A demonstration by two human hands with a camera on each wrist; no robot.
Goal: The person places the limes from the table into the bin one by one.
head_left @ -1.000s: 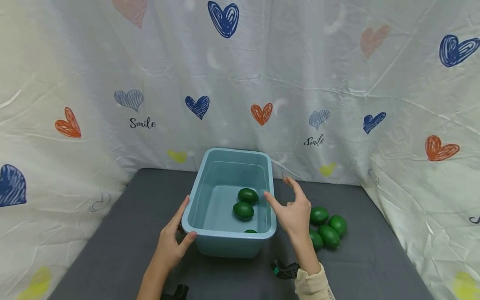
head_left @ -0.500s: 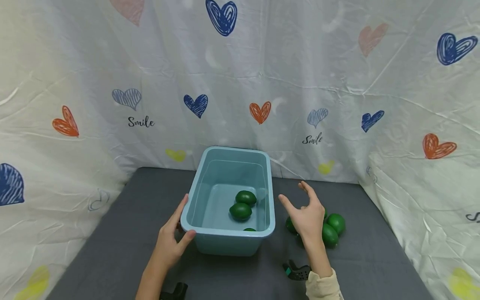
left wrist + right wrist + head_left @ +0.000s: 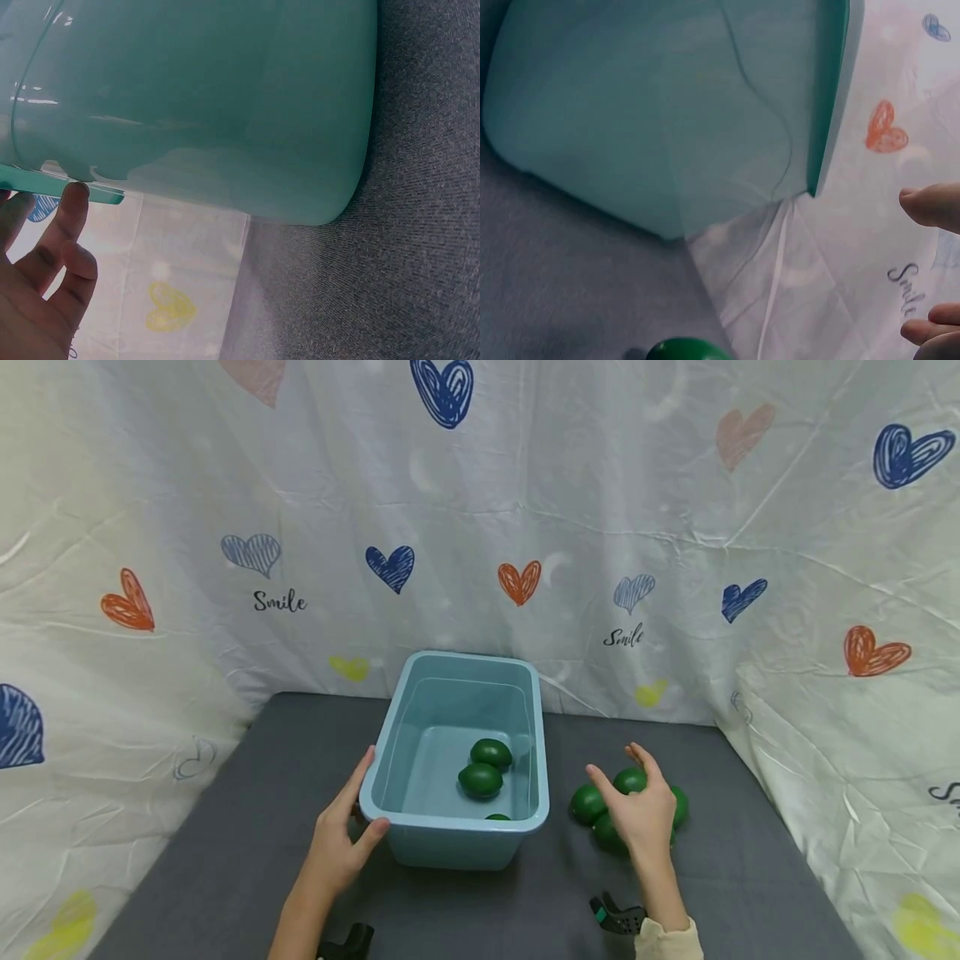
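A light blue plastic bin (image 3: 450, 829) stands on the dark grey table, holding a few glossy dark green oval fruits (image 3: 481, 781) that look like limes. My left hand (image 3: 335, 847) rests against its near left corner, thumb at the front rim and fingers along the left side. Fingertips (image 3: 75, 196) touch the bin just at the rim in the left wrist view. Right of the bin, my right hand (image 3: 643, 810) hovers over a cluster of the same fruits (image 3: 587, 805), partly covering them. Its thumb and fingers are spread apart, with nothing held between them.
A white curtain (image 3: 450, 502) printed with hearts hangs behind and beside the table (image 3: 247, 843). The bin's far end stands close to it. One loose fruit (image 3: 686, 350) shows at the bottom of the right wrist view. Black straps (image 3: 617, 917) sit by both wrists.
My right hand has moved from the bin's right rim rightward and down to the loose fruits, uncovering those on the cluster's left. My left hand has stayed at the bin's corner.
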